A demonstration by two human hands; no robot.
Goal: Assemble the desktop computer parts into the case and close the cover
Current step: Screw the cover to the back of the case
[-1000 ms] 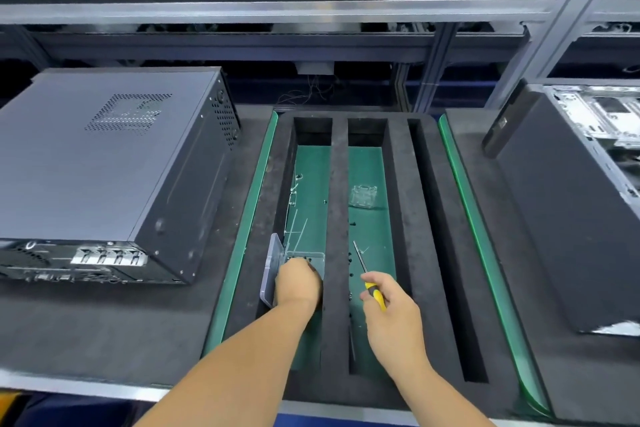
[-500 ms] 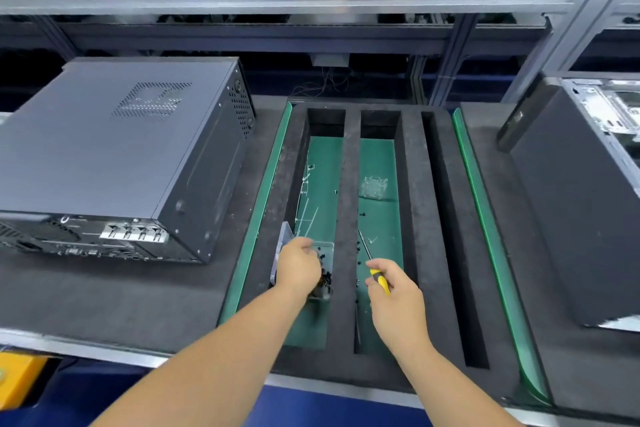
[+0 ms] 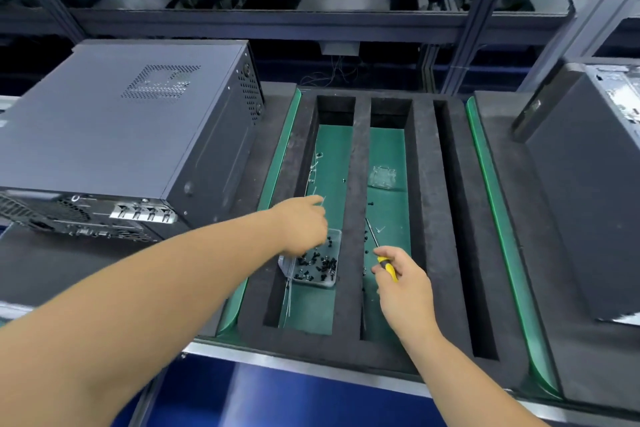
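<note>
While the closed computer case [image 3: 124, 135] sits on the dark foam to the left, cover already on, attention is drawn to the foam tray [image 3: 360, 184] in the middle of the head view, the only view on offer. A small clear box of black screws [image 3: 317, 263] is seen lying in the tray's left slot. Above its far edge the left hand [image 3: 304, 229] is held, fingers curled together as if a screw is pinched, though whether anything is gripped cannot be told from this angle. Over the next slot, a yellow-handled screwdriver [image 3: 382, 255] is gripped by the right hand [image 3: 405, 282], fingers wrapped round the handle, shaft pointing away across the green lining. A second case [image 3: 588, 191] is glimpsed at the right edge, well apart.

Screw picking appears to be the step in hand. It would be done best if a single screw is taken by its head, so the tip can be offered straight to the hole in the case, and the screwdriver is kept ready.
</note>
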